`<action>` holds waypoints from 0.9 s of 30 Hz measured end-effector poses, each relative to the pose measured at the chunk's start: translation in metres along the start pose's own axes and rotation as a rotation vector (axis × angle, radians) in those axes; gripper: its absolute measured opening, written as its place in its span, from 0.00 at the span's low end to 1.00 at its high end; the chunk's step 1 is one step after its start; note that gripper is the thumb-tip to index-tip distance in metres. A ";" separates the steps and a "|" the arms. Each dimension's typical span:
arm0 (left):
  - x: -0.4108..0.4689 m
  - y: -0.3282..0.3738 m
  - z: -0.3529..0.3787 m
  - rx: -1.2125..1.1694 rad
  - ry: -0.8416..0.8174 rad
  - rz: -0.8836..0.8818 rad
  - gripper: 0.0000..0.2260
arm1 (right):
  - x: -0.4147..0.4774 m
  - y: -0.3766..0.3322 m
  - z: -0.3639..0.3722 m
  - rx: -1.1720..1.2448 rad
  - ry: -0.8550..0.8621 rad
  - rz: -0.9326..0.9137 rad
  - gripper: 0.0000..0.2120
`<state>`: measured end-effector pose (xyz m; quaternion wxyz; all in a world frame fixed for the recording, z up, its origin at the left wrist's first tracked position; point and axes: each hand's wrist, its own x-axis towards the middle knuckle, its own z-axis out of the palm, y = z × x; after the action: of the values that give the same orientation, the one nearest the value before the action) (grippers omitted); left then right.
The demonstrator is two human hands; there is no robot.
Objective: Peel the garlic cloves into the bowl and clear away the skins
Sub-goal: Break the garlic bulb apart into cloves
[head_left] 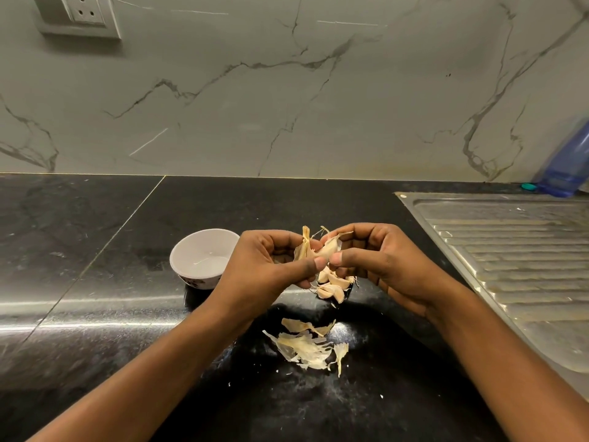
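Both hands are working together above the middle of the black counter (pixel 105 282). The left hand (pixel 271 263) and the right hand (pixel 379 260) are each pinching the same garlic clove (pixel 330 248) between thumb and curled fingers, with the thumb tips almost touching. Papery skin (pixel 305 235) is sticking up from the clove toward 12 o'clock, partly loose.

A small heap of unpeeled cloves (pixel 333 290) is lying on the counter just under the hands, at 6 o'clock from the held clove. Farther along the same line, nearer the person, a pile of shed skins (pixel 306 346) is resting between the two forearms, with a few tiny flakes scattered around it.

The white bowl (pixel 191 247) is sitting upright on the counter at 9 o'clock from the hands, just beside the left hand's knuckles.

At 3 o'clock, a ribbed steel drainboard (pixel 510 266) is lying set into the counter. At 2 o'clock, a blue bottle (pixel 567 164) is leaning against the marble wall (pixel 287 106), a small teal cap (pixel 528 186) beside its base. A wall socket (pixel 83 11) is showing at 11 o'clock.
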<state>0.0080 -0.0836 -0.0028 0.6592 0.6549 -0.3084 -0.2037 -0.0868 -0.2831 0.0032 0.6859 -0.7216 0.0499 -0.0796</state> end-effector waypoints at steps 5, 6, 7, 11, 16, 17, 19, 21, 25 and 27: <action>-0.002 0.001 -0.001 -0.051 0.009 -0.031 0.14 | 0.001 -0.001 0.003 0.076 0.054 0.035 0.17; -0.002 0.002 0.000 -0.059 0.005 -0.035 0.15 | 0.001 -0.001 0.003 0.078 0.062 0.036 0.17; -0.002 0.003 0.001 -0.064 -0.001 -0.039 0.16 | 0.001 -0.002 0.003 0.073 0.063 0.033 0.17; -0.003 0.002 0.003 -0.113 -0.051 -0.087 0.14 | 0.000 -0.003 0.003 0.066 0.041 0.019 0.10; 0.000 0.003 0.001 -0.255 -0.113 -0.206 0.15 | -0.001 -0.003 -0.001 0.065 0.001 0.012 0.11; 0.001 0.004 0.001 -0.274 -0.125 -0.230 0.15 | -0.002 -0.004 -0.001 0.061 -0.003 0.012 0.12; 0.002 0.005 0.000 -0.310 -0.145 -0.274 0.15 | -0.002 -0.005 -0.002 0.063 -0.001 0.013 0.13; 0.002 0.005 0.000 -0.334 -0.152 -0.314 0.16 | -0.002 -0.005 -0.002 0.071 0.001 0.016 0.13; 0.002 0.004 0.000 -0.335 -0.126 -0.344 0.15 | 0.000 -0.004 -0.003 0.039 0.053 0.011 0.12; 0.003 0.002 0.000 -0.307 -0.100 -0.340 0.13 | 0.001 -0.004 -0.005 0.049 0.093 0.016 0.12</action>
<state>0.0101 -0.0860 0.0000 0.6914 0.5784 -0.1913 -0.3884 -0.0868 -0.2885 0.0076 0.7009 -0.6998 0.0855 -0.1087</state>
